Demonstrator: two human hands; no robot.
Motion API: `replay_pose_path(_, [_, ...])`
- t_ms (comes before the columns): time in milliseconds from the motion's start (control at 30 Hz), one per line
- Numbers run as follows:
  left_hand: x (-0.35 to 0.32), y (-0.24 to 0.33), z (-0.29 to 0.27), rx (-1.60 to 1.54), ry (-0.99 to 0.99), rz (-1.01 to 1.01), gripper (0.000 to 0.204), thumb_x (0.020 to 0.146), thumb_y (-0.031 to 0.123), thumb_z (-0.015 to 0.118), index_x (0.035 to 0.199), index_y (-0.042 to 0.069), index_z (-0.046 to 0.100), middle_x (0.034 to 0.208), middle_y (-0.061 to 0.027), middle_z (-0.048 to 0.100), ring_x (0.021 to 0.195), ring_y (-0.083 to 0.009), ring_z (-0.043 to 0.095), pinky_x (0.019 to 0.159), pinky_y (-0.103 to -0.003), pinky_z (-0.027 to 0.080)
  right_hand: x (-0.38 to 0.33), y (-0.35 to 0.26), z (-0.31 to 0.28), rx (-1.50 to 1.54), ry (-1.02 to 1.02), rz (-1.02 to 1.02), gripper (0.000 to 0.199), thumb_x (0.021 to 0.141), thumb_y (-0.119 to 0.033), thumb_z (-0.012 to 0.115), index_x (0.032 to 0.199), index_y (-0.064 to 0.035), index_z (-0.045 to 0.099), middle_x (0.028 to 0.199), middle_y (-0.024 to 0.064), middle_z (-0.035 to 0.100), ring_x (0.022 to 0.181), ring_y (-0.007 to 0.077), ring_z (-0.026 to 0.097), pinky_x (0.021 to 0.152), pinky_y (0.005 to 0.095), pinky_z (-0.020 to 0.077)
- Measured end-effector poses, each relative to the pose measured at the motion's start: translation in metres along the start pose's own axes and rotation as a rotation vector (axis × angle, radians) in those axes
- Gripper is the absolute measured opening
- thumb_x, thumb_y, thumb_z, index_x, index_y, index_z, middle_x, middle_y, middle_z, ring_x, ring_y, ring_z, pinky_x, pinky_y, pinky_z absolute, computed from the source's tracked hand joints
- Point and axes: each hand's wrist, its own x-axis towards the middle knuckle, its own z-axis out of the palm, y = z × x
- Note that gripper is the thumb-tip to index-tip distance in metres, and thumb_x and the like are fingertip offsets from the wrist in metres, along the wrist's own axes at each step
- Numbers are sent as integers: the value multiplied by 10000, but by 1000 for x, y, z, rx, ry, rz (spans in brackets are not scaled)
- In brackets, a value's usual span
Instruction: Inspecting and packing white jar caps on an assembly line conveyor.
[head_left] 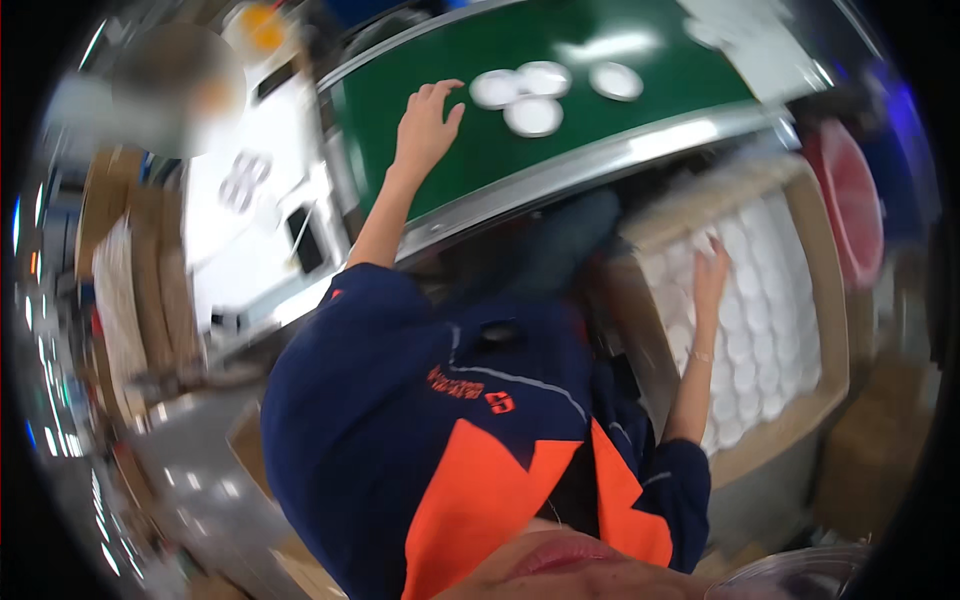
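Observation:
My left hand (pixel 428 130) is over the green conveyor belt (pixel 400 110), fingers stretched out and thumb apart, with nothing in it. Just right of its fingertips lie white round pieces: one (pixel 494 89) nearest the hand, another (pixel 544 78) behind it and a third (pixel 533 117) in front. A separate white disc (pixel 616 82) lies farther right on the belt. On the right, my right hand (pixel 711 275) reaches into an open cardboard box (pixel 830 330) packed with rows of white round pieces (pixel 745 340). Its fingers close around a white piece (pixel 706 243), though blur softens the grip.
A metal rail (pixel 600 155) edges the belt. Beyond the box stands a pink plastic basin (pixel 848 205). At the left is a white work surface (pixel 240 190) with a dark phone-like object (pixel 304 240) on it. Cardboard (pixel 150 260) stands at far left.

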Motion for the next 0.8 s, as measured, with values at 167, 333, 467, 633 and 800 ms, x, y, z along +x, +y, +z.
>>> replay_pose_path(167, [-111,-93,-95,421,245,-414,354,827,166,626,1171,122,558,1122,-163,561,1037,-372,534,852,-472,456,-2,-1,-14,79,-91,166,395,899,-122,550,1275,-11,506,1252,166,545,1184,289,488,1007,383,363])
replay_pose_path(333, [-229,-157,-143,554,-16,-741,335,833,276,654,1131,135,589,1067,-165,586,1048,-365,537,828,-507,457,0,-13,-5,73,-115,65,382,898,-111,539,1265,-9,512,1243,170,548,1164,285,502,993,386,375])
replay_pose_path(467, [-219,-165,-140,509,-16,-636,192,850,172,616,1027,100,625,938,-174,610,972,-369,557,813,-443,462,-9,-19,-12,136,-100,165,357,894,-87,525,1242,-9,530,1226,168,559,1161,288,509,1001,385,373])
replay_pose_path(633, [-238,-216,-151,540,-95,-670,124,871,115,562,886,-1,601,978,-197,594,916,-371,578,796,-441,463,-1,-21,-14,131,-27,175,341,890,-79,526,1223,-9,543,1197,161,581,1145,278,534,988,374,389])
replay_pose_path(800, [-166,-182,-130,225,219,-508,143,852,-1,479,983,-6,424,851,-209,535,835,-360,556,748,-404,451,-1,-26,-23,123,-16,139,307,890,-74,528,1189,-9,557,1196,141,589,1137,258,548,967,358,410])
